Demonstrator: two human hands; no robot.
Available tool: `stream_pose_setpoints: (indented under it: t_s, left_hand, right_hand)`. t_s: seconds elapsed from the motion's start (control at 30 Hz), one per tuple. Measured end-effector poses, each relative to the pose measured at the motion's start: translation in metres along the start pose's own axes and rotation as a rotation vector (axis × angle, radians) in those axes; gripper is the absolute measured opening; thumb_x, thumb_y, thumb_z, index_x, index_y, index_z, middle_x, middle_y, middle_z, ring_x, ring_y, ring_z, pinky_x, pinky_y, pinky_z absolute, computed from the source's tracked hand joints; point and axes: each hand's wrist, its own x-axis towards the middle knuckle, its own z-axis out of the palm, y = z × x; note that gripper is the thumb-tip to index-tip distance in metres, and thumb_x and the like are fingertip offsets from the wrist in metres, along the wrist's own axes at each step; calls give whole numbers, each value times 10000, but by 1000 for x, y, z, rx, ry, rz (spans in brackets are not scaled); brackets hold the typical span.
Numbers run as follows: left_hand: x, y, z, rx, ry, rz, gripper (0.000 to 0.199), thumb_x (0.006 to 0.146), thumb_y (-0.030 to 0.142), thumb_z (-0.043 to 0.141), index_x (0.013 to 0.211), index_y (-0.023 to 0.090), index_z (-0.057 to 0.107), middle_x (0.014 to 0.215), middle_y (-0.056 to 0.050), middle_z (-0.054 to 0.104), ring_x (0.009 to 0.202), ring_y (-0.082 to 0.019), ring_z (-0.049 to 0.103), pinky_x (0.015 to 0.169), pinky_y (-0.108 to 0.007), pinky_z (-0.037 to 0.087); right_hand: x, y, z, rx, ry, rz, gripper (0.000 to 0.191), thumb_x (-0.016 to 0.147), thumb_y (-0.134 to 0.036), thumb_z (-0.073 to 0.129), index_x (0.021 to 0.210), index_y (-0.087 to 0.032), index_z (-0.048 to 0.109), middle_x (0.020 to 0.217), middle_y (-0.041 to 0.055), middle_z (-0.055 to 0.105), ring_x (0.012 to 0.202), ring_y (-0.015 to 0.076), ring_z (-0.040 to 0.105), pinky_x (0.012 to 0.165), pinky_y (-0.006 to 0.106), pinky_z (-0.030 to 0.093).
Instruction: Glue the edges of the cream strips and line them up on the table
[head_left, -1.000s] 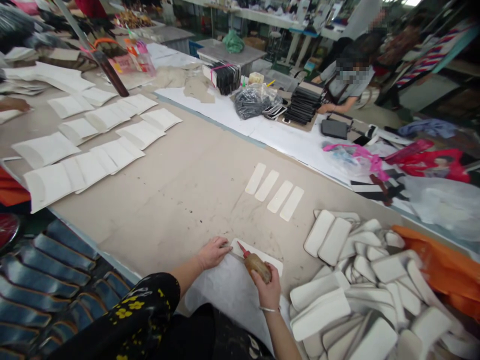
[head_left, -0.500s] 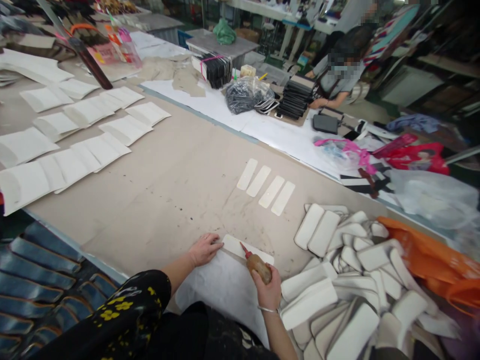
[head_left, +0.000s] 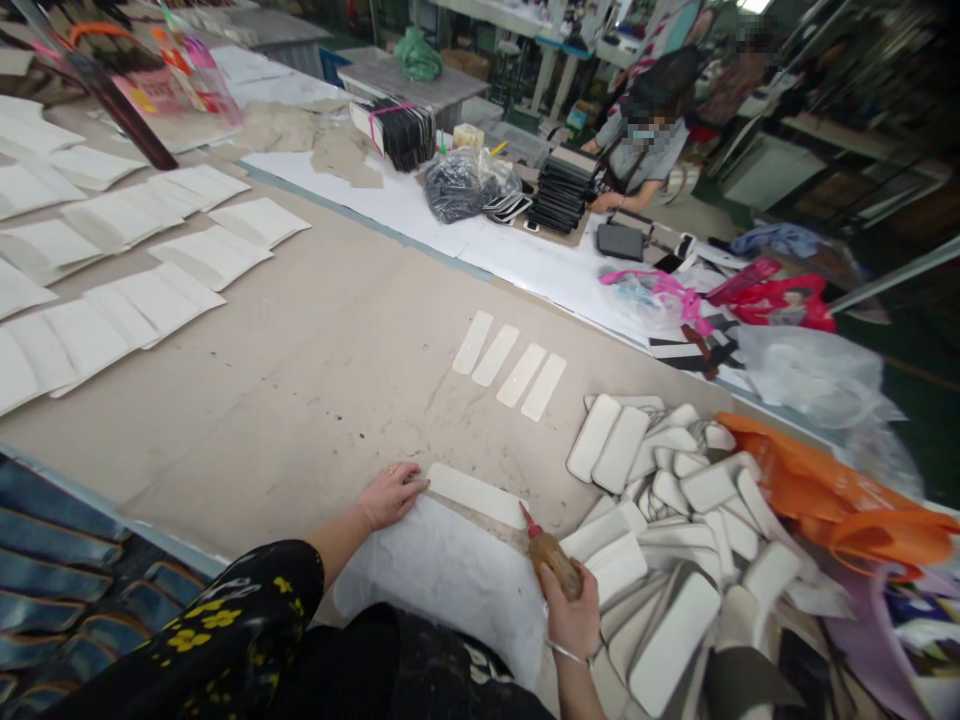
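A long white strip with rounded ends [head_left: 472,494] lies flat on the table in front of me. My left hand [head_left: 391,494] rests at its left end, fingertips touching or just beside the edge, fingers stretched out and close together. In my right hand [head_left: 571,612] is an amber glue bottle [head_left: 553,565], its red nozzle [head_left: 528,515] pointing up-left at the strip's right end. Whether the nozzle tip touches the strip I cannot tell. Beyond the strip, several shorter white strips [head_left: 511,376] lie side by side.
A heap of white padded pieces [head_left: 675,480] spreads on the right beside an orange bag [head_left: 832,490]. Rows of white panels [head_left: 120,310] cover the left. Across the table, a person [head_left: 645,140] sits by a black stack [head_left: 562,190]. White paper [head_left: 442,575] lies against my body.
My right hand has moved the bottle rightward, from the strip's middle to its right end. The left hand keeps its place at the left end. The whole view has shifted slightly.
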Motion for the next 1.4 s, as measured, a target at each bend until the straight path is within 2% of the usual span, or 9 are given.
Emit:
stream_pose_setpoints:
  t_s: [0.13,0.23,0.5,0.57,0.67,0.93,1.13,1.27,1.4]
  left_hand:
    - [-1,0,2,-3,-18,-17,331,887,186,495,1174,256,643,1193,-112,517,1045,-243,512,903,-419,488]
    - [-1,0,3,-12,-28,-32,314,902,199,489,1165,239,656,1192,-125,518,1078,-261,503,927,-436,478]
    - [1,4,1,-33,-67,-98,295,978,326,451,1161,258,671,1193,-105,543,1089,-243,502,959,-406,452]
    - [1,5,1,-41,-71,-103,305,983,341,442,1161,255,673,1197,-103,548,1091,-242,503,963,-402,447]
    - [1,7,-1,-42,-77,-103,319,987,362,435,1161,247,676,1195,-107,551,1088,-246,504,962,-406,448]
    - [1,5,1,-46,-17,-83,310,989,358,438,1149,258,683,1168,-108,558,1064,-236,516,941,-395,463]
    - [0,3,2,-63,-9,-68,303,982,349,451,1142,251,688,1163,-119,556,1066,-243,525,931,-410,480]
    - [0,1,3,-93,-3,-66,319,986,354,432,1139,245,691,1166,-125,561,1074,-254,529,934,-431,482]
    - [0,-1,4,-127,-2,-81,312,983,360,440,1127,252,695,1165,-113,571,1065,-246,538,928,-425,487]
  right_hand:
    - [-8,-4,-3,-19,28,42,718,572,-628,720,1091,-146,607,1043,144,643,986,351,624,907,495,496]
    - [-17,-14,9,21,-11,39,695,602,-617,717,1118,-170,589,1066,126,640,993,347,620,915,505,489]
    - [-24,-47,86,207,-313,-243,559,650,-492,733,1088,-187,568,1093,96,620,1025,304,598,941,506,478]
    - [-20,-50,100,190,-337,-285,574,634,-490,745,1081,-174,573,1080,103,620,1009,310,596,927,518,481]
    - [-14,-50,111,147,-328,-324,591,626,-494,745,1083,-158,580,1065,112,621,994,317,592,917,537,478]
    - [-25,-33,107,147,-356,-303,542,635,-485,738,1050,-171,587,1055,111,638,982,316,607,904,521,491]
    - [-30,-30,101,143,-348,-302,551,637,-498,729,1040,-149,587,1026,116,651,959,301,615,891,496,503]
    - [-25,-20,81,107,-304,-261,571,647,-491,736,1072,-142,582,1051,120,651,958,286,620,894,493,499]
    - [-19,-3,48,88,-225,-156,576,645,-517,736,1070,-159,585,1043,97,656,955,280,622,897,484,498]
